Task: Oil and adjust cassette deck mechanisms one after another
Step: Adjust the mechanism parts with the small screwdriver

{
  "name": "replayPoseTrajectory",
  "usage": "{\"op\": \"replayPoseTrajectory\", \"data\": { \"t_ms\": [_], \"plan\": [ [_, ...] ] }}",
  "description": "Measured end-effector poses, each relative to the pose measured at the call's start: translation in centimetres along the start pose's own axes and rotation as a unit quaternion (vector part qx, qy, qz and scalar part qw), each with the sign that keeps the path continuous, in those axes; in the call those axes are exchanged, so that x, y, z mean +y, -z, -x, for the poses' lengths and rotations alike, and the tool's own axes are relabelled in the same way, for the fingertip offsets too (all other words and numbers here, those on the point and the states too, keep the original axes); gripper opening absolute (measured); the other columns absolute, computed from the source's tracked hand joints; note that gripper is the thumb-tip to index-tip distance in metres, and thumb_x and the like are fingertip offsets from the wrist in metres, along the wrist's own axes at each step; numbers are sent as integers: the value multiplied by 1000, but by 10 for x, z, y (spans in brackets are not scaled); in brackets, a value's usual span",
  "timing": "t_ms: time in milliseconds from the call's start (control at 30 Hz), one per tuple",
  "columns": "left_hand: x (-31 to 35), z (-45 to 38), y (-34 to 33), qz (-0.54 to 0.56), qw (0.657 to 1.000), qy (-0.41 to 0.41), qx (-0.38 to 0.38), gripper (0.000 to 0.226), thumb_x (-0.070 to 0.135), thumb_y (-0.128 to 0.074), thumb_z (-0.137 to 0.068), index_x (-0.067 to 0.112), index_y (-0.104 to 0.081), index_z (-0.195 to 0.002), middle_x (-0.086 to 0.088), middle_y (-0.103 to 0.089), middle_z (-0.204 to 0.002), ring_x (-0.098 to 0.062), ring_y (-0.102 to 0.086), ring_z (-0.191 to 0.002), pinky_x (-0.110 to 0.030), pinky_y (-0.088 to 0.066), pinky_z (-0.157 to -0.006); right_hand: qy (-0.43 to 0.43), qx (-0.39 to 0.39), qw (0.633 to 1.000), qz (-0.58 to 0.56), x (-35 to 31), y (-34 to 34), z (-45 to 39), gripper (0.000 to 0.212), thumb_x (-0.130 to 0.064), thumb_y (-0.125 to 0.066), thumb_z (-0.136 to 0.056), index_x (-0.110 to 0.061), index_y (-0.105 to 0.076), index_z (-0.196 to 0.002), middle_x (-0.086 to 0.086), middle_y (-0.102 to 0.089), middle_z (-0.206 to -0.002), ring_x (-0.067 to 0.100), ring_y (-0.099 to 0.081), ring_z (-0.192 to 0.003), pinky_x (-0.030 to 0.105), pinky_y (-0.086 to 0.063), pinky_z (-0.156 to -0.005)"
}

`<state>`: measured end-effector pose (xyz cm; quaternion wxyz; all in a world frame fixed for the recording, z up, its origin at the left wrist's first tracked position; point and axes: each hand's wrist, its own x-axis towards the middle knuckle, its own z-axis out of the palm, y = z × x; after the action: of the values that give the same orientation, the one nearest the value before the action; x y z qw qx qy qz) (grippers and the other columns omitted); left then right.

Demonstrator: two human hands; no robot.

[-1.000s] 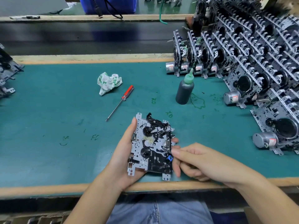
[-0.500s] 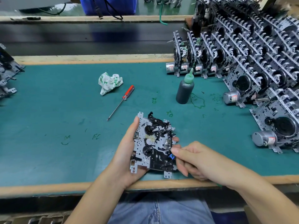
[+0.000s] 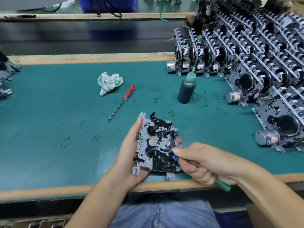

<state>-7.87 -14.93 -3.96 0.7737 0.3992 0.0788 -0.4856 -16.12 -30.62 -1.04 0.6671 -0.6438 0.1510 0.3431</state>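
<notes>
Head view: left hand [image 3: 130, 155] grips a cassette mechanism [image 3: 156, 145], right hand [image 3: 202, 163] grips a green-handled tool [image 3: 223, 185]; oil bottle [image 3: 186, 91], red screwdriver [image 3: 122, 102], "FC" [image 3: 96, 138] on the tabletop [image 3: 49, 112].

One view only, from the head, wide-angle, looking forward and down; the green counter [image 3: 49, 112] fills the middle of the frame, its near wooden edge running across low down, its far edge high up; the lens sits close over the two hands, the left hand [image 3: 130, 155] and right hand [image 3: 204, 163] large in the lower centre, forearms coming up from the bottom corners; denim-clad lap directly below; straight lines bow toward the sides; the stacked mechanisms [image 3: 263, 63] climb the upper right; beyond the counter, a dark belt and a blue bin [image 3: 107, 4] at the top edge.
</notes>
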Motion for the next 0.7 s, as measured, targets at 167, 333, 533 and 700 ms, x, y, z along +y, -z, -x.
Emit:
{"op": "replayPoseTrajectory", "data": {
  "t_ms": [167,333,533,700],
  "plan": [
    [-1,-1,1,-13,1000,-4,2,67,58,-39,-88,2,-70,-106,-28,-63,-115,-37,-60,-111,-45,-51,-92,-21,-21,1000,1,-2,4,1,46,-54,-44,-76,-23,-34,-44,-9,-19,-39,2,-11,-31,7,-12,-33],
    [-2,-1,2,-23,1000,-6,-7,68,59,-37,-89,3,-70,-107,-29,-63,-116,-38,-61,-110,-44,-51,-94,-37,-37,999,2,-3,9,2,47,-56,-45,-76,-22,-33,-46,-10,-19,-39,2,-13,-31,7,-12,-33],
    [2,4,6,40,997,21,-58,78,67,-34,-86,1,-70,-110,-25,-61,-121,-34,-64,-105,-45,-53,-90,11,-34,997,-73,3,9,4,46,-48,-45,-85,-20,-46,-49,-10,-22,-38,2,-16,-31,9,-15,-32],
    [3,10,9,116,989,37,-89,96,76,-38,-79,-6,-55,-125,-28,-48,-136,-41,-49,-124,-54,-37,-105,87,59,974,-203,8,11,8,27,-34,-49,-87,-16,-51,-67,-4,-25,-44,3,-16,-32,9,-17,-32]
  ]
}}
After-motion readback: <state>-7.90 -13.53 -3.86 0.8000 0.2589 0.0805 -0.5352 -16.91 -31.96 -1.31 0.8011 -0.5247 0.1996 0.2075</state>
